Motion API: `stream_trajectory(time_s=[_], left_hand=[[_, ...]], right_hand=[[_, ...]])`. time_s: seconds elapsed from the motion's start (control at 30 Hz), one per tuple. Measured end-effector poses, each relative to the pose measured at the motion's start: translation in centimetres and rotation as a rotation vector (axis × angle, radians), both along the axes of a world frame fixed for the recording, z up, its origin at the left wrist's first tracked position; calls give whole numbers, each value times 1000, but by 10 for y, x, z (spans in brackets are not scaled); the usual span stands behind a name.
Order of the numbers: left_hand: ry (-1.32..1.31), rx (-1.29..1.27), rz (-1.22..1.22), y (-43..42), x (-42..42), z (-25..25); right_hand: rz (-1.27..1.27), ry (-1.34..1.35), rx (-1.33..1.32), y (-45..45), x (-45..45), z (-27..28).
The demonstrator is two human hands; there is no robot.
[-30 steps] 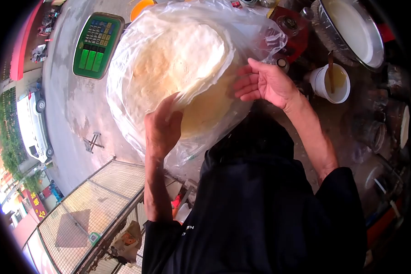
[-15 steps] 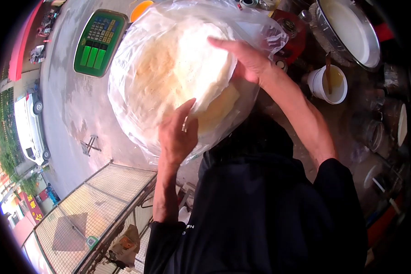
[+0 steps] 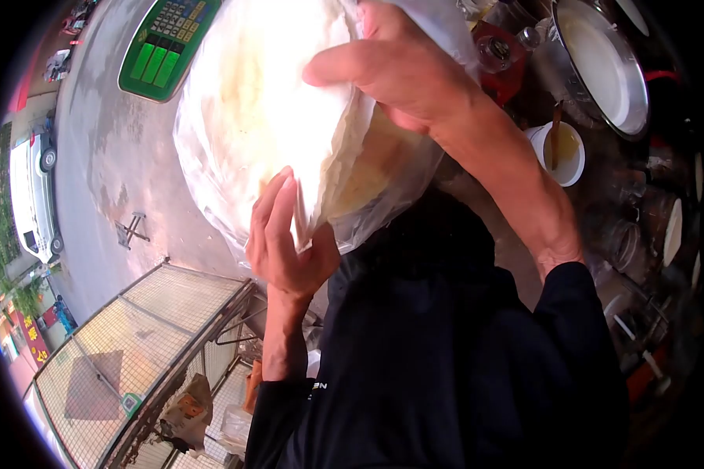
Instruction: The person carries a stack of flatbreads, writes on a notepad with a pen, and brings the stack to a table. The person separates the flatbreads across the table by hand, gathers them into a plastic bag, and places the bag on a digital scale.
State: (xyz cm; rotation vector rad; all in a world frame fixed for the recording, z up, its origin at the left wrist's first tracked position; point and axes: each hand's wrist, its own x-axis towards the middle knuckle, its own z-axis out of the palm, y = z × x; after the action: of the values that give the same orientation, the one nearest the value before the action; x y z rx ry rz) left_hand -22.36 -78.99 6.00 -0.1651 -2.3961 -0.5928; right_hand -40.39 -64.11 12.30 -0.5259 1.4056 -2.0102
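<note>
A pale, thin round flatbread point(image 3: 262, 102), bright with glare, is lifted and folded up along its right edge. My left hand point(image 3: 293, 246) pinches its near edge, fingers on top and thumb beneath. My right hand point(image 3: 399, 70) grips the far right part, with the thumb lying over the upper face and the other fingers partly hidden. More flatbread point(image 3: 371, 168) shows beneath the raised edge. Clear plastic bag point(image 3: 203, 180) sheeting surrounds the flatbreads.
A green scale display point(image 3: 164, 55) stands at upper left. On the right are a white tub point(image 3: 541, 144) with a wooden-handled tool and a large metal basin point(image 3: 640, 102) of whitish contents. A mesh-topped frame point(image 3: 164, 313) lies lower left; beyond it are a folding stool point(image 3: 133, 229) and a white van point(image 3: 33, 195).
The flatbread has risen closer to the camera, its edge folded up further. My right hand has come nearer and leftward; my left hand now has its thumb beneath the edge.
</note>
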Motion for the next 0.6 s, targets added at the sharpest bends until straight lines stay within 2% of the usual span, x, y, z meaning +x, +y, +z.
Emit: stream_trajectory(time_s=[0.07, 0.13, 0.17, 0.27, 0.37, 0.6], left_hand=[[96, 36, 13, 6, 4, 13], [167, 112, -116, 11, 14, 35], [206, 146, -201, 11, 20, 43], [229, 174, -221, 17, 35, 63], [316, 217, -148, 19, 44, 57], [105, 295, -214, 20, 24, 42]], right_hand=[[-37, 38, 52, 1, 5, 13], [3, 103, 71, -3, 10, 36], [-188, 29, 70, 7, 22, 59], [-237, 148, 80, 30, 33, 87], [-290, 270, 123, 50, 37, 100], [-452, 438, 229, 93, 39, 115]])
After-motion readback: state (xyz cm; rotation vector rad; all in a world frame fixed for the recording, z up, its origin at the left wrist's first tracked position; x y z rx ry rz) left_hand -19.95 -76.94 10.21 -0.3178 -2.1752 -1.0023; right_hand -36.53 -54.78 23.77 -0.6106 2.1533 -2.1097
